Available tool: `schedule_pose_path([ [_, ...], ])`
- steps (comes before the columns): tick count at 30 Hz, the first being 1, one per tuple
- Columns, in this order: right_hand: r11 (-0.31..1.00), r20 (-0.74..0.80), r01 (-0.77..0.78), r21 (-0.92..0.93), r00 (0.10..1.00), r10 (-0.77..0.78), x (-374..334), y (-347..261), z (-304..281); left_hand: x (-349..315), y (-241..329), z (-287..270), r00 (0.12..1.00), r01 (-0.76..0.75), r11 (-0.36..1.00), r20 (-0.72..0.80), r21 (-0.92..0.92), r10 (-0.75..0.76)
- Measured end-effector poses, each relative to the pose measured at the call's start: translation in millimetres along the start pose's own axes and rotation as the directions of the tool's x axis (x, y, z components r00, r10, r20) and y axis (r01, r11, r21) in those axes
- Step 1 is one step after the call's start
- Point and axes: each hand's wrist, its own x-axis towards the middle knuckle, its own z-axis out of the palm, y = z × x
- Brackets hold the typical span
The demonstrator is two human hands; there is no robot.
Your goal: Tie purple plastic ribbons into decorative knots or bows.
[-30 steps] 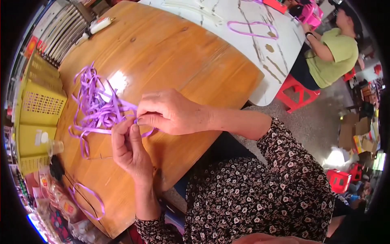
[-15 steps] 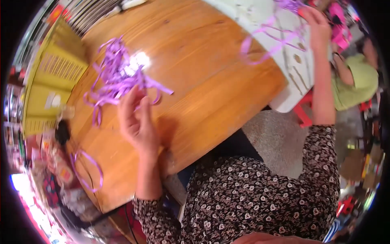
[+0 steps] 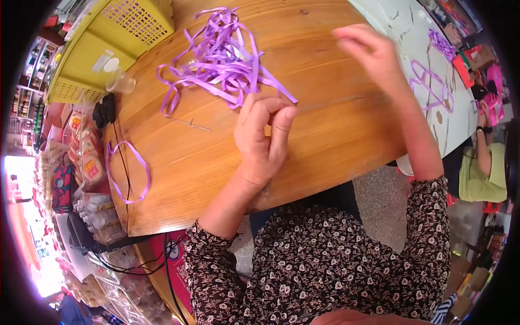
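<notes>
A tangled pile of purple ribbon (image 3: 222,59) lies on the wooden table. My left hand (image 3: 257,135) is just in front of it with fingers curled and thumb against them; whatever they may hold is hidden. One loose ribbon end lies close to its fingertips. Over the table's right part is my right hand (image 3: 374,57), its thumb and fingers a little apart and nothing visible between them. Past it, a looped purple ribbon (image 3: 428,86) rests on the white marbled table, near a smaller purple bunch (image 3: 441,44). Another ribbon loop (image 3: 147,173) lies at the wooden table's left edge.
A yellow plastic basket (image 3: 127,46) stands at the far left, with a clear plastic cup (image 3: 122,83) beside it. A thin metal piece (image 3: 189,125) lies left of my left hand. Packaged goods (image 3: 89,162) line the left side. A person in green (image 3: 485,176) sits at right.
My right hand has come back left from the white table, leaving the looped ribbon there. The view has shifted. My left hand stays near the pile, its fingers more curled.
</notes>
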Motion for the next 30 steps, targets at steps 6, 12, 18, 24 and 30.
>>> schedule_pose_path([
  [6,0.923,0.098,0.37,0.108,0.92,-0.381,54,-40,127,1,-6,-2,0.908,-0.418,0.907,0.055,0.043,0.416],
  [12,0.908,0.103,0.409,-0.086,0.911,-0.4,89,-55,202,4,-7,-15,0.925,-0.376,0.924,-0.024,0.068,0.379],
  [18,0.909,0.21,0.347,-0.232,0.93,-0.301,109,-39,233,12,-8,-17,0.923,-0.362,0.928,-0.107,0.087,0.37],
  [24,0.951,0.226,0.03,0.307,0.969,-0.103,124,-57,194,15,-15,-16,0.916,-0.353,0.931,-0.169,0.096,0.365],
  [30,0.935,0.148,0.354,-0.006,0.925,-0.35,124,-64,212,16,-13,-9,0.918,-0.344,0.938,-0.195,0.047,0.347],
])
